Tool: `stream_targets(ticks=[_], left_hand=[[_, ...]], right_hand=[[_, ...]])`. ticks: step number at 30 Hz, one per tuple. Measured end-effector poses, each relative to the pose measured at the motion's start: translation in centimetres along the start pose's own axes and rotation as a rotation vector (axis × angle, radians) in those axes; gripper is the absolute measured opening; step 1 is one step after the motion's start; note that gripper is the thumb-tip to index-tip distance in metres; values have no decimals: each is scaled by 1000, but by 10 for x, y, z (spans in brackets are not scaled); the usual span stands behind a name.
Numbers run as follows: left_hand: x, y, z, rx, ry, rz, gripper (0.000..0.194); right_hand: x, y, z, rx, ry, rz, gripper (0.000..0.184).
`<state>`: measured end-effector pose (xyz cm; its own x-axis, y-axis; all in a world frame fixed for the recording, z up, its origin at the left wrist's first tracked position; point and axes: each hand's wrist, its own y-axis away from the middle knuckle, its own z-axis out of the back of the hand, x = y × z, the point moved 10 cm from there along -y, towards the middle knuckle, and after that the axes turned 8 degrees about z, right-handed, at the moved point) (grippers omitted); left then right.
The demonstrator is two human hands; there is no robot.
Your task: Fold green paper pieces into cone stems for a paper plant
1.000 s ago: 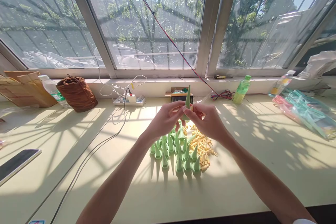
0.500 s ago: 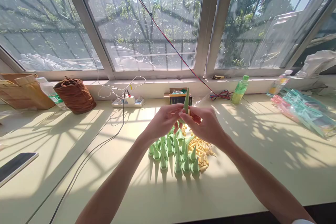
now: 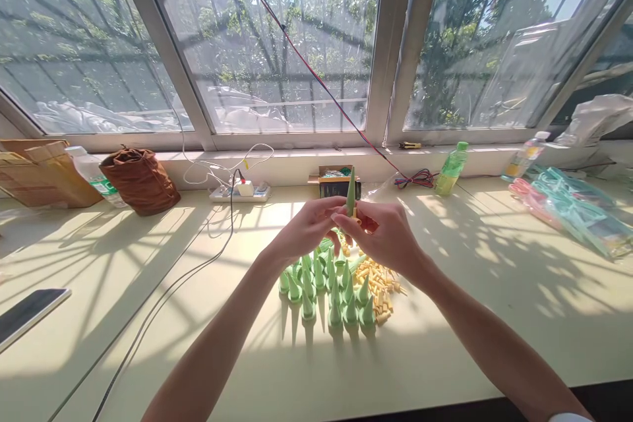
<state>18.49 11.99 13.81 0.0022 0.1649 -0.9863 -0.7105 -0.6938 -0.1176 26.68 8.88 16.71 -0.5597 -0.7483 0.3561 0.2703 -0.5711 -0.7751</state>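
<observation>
- Evidently grasping a slim green cone point(image 3: 351, 192) with the fingers of the left hand point(image 3: 311, 227), tip up, above and just beyond the standing green cones point(image 3: 307, 308).
- Closed too with the right hand point(image 3: 391, 227), apparently on a small yellow piece point(image 3: 355, 213) beside the cone's lower part. Impossible to tell whether pressed against the cone or merely next to it, with fingers and thumb in the way.
- In hand, by the look of it: close fingertip work on cone and yellow piece together, with both hands meeting over the far side of the standing green cones.
- For a next move from here, in all likelihood needing a steady left pinch, fine turning or nudging from the right fingertips, and enough height to clear the tips of the standing green cones.
- Just to the right of the standing green cones, scattered in a loose heap: yellow pieces point(image 3: 378, 280), partly hidden under the right hand.
- Beyond the standing green cones, near the window ledge: a small open box point(image 3: 340, 189). Farther off to their right, upright: a green bottle point(image 3: 452, 171). Well to their left, flat on the table point(image 3: 420, 356): a phone point(image 3: 30, 318).
</observation>
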Motion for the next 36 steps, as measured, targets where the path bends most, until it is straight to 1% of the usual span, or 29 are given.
stream_targets(ticks=[6,11,16,18,21,23,25,27,29,30,32,34,36], left_hand=[[4,-1,4,3,32,6,33],[7,-2,4,14,15,6,31],[7,-4,6,-15,-36,-15,31],[6,-4,10,-55,-66,-26,30],[2,-3,22,-161,-117,-22,30],[0,0,30,-226,-153,-10,29],[-1,3,35,-257,-212,23,27],[-1,7,39,-298,-309,70,25],[-1,10,41,-329,-392,112,24],[0,11,41,-337,-417,127,24],[-1,12,38,-337,-429,140,24],[-1,13,34,-331,-421,142,24],[-2,13,30,-321,-414,141,23]], right_hand=[[0,0,2,-29,45,5,45],[-1,1,-7,50,64,5,44],[-4,1,-11,122,93,18,45],[-4,-2,-5,132,84,24,45],[-10,-6,16,68,107,-11,48],[-21,-2,31,-3,115,-64,48],[-39,10,38,-74,99,-124,46],[-63,30,34,-91,128,-183,44],[-91,54,17,-24,189,-248,39],[-104,65,7,34,228,-270,37],[-127,85,-8,91,236,-290,32],[-143,98,-19,158,225,-294,27],[-153,107,-26,223,207,-300,24]])
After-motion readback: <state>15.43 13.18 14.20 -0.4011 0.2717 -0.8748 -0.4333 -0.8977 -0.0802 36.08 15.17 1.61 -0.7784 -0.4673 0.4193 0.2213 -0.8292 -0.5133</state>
